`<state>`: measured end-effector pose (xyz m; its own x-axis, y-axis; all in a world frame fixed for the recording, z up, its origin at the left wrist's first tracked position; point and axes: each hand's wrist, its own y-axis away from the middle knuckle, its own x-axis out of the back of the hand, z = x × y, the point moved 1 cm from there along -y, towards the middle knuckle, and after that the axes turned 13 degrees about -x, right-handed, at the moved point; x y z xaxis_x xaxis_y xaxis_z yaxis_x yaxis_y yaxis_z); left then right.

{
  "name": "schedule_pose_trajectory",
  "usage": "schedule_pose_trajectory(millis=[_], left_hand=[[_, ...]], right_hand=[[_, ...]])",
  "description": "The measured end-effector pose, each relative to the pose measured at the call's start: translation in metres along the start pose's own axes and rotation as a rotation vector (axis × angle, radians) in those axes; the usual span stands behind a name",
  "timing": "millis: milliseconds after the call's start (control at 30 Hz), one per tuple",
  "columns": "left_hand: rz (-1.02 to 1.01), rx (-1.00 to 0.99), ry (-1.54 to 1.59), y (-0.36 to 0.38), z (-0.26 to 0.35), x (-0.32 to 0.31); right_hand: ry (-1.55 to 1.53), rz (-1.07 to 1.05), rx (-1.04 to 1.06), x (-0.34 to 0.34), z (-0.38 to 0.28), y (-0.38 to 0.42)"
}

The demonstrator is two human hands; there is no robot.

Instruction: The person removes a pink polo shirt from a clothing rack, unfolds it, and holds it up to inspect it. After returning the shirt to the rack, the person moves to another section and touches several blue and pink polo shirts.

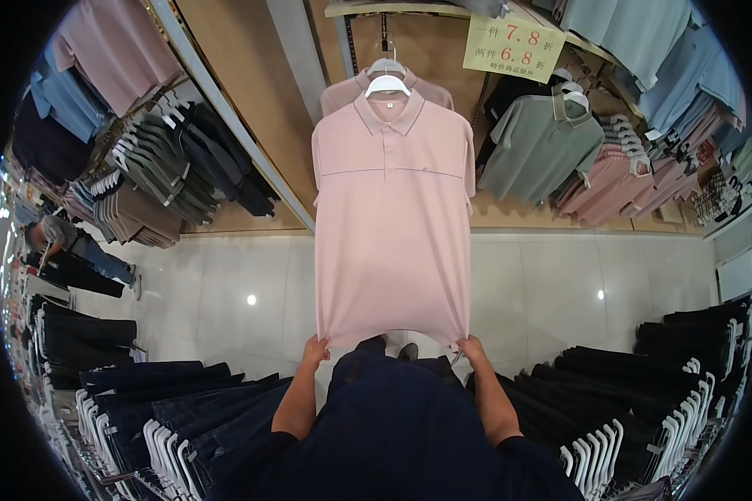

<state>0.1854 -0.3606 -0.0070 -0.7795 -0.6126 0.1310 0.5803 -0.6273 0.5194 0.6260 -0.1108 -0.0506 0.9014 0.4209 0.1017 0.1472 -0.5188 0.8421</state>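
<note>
A pink polo shirt [393, 242] with a dark-edged collar and a thin dark line across the chest hangs on a white hanger [388, 84] in front of me. My left hand [316, 350] pinches its bottom hem at the left corner. At the right corner of the hem, my right hand [471, 347] is closed on the fabric too. Between both hands the hem is pulled toward me and stretched wide. Behind it hangs a second pink polo shirt [334, 98], mostly hidden.
Dark trousers [200, 401] on white hangers line racks at both sides near me. Ahead, wall rails carry green polo shirts [541, 138] and more tops. A yellow price sign [512, 48] hangs above. Tiled floor [226, 284] lies between. Another person [79, 246] stands far left.
</note>
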Motion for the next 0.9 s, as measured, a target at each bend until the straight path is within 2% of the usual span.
schedule_pose_trajectory(millis=[367,567,900], left_hand=[[-0.006,-0.012,-0.009,0.002,0.001,0.001],[-0.021,-0.006,0.008,0.003,-0.001,0.002],[-0.010,-0.019,0.037,0.006,0.000,0.001]], right_hand=[[0.068,0.027,0.010,0.000,0.001,0.001],[0.000,0.041,0.051,-0.004,0.002,0.008],[0.065,0.037,0.004,-0.003,-0.002,0.012]])
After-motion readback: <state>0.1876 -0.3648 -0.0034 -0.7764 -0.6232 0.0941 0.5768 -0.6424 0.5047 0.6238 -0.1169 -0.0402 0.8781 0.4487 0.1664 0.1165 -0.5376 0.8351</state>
